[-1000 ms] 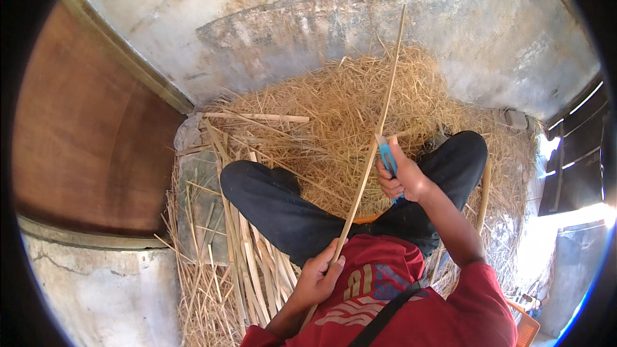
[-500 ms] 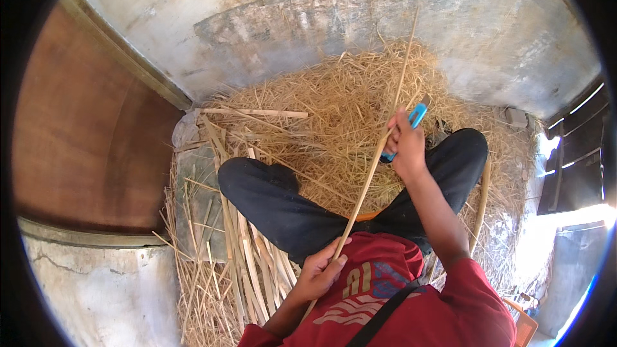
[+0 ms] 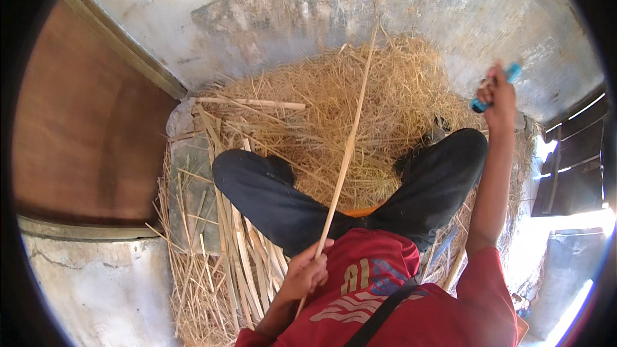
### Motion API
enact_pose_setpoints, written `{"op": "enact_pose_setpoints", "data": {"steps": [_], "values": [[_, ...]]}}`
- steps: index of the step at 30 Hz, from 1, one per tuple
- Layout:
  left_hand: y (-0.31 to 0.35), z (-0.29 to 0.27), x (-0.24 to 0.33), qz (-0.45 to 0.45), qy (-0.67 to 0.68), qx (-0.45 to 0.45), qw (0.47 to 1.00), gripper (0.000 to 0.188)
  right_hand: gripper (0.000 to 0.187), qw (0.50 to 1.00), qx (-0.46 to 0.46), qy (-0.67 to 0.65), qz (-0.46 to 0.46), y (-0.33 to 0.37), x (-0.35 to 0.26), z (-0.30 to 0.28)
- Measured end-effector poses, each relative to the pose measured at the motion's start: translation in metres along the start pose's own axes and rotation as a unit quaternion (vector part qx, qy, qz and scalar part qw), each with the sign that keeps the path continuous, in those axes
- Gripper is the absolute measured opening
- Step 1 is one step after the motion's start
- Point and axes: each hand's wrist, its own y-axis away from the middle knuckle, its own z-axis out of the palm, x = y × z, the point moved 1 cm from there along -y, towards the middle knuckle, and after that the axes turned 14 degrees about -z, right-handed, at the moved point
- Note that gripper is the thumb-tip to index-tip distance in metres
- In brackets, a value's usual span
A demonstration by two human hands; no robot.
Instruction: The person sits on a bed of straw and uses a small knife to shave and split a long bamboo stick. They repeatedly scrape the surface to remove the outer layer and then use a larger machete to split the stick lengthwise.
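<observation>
Left hand (image 3: 306, 274): down by the front of the red shirt (image 3: 385, 250), its grip closed around the pale strip (image 3: 350, 141) low on its length, with a short piece running on below the fist.
Pale strip: standing at a slant above the lap, in one long piece, its tip up against my view of the wall (image 3: 385, 0) and leaning slightly to the person's right.
Right hand (image 3: 500, 96): out wide beyond the right leg (image 3: 443, 167), fingers wrapped around the blue tool (image 3: 513, 73); both are blurred, and I can't make out a blade.
Contact: none just now; the blue tool is well apart from the pale strip.
Done so far: the straw-coloured heap (image 3: 328, 90) spreads in front of the lap, perhaps offcuts from a lot of work, though shavings and straw look alike from here. How much of the held piece is worked, I can't tell.
Left over: loose strips (image 3: 247, 257) lie beside the left leg (image 3: 270, 202), and a crosswise strip (image 3: 257, 103) lies farther off. Whether these are finished or untouched, nothing shows me.
Stage: probably partway, since the piece is in hand, not laid down.
</observation>
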Motion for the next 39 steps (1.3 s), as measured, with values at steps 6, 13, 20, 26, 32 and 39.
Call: {"op": "enact_pose_setpoints", "data": {"steps": [6, 13, 20, 26, 32, 39], "values": [[-0.014, -0.001, 0.022, 0.039, -0.02, -0.096, 0.994, 0.036, 0.044, 0.754, -0.321, 0.547, -0.169, 0.08, 0.054, 0.048], [-0.009, -0.002, 0.018, 0.035, -0.033, -0.069, 0.996, 0.037, 0.06, 0.738, -0.546, 0.343, -0.2, 0.24, 0.013, 0.074], [-0.004, 0.016, 0.02, 0.048, -0.102, 0.021, 0.993, 0.038, 0.064, 0.694, -0.504, 0.384, -0.341, 0.255, 0.029, 0.078], [0.0, 0.024, 0.019, 0.068, -0.115, 0.047, 0.99, 0.038, 0.067, 0.693, -0.506, 0.374, -0.35, 0.262, 0.025, 0.079], [0.002, 0.033, 0.02, 0.073, -0.144, 0.083, 0.983, 0.038, 0.068, 0.666, -0.488, 0.354, -0.439, 0.255, 0.033, 0.08], [0.004, 0.028, 0.016, 0.067, -0.17, 0.072, 0.981, 0.039, 0.071, 0.635, -0.428, 0.394, -0.508, 0.2, 0.051, 0.084]]}}
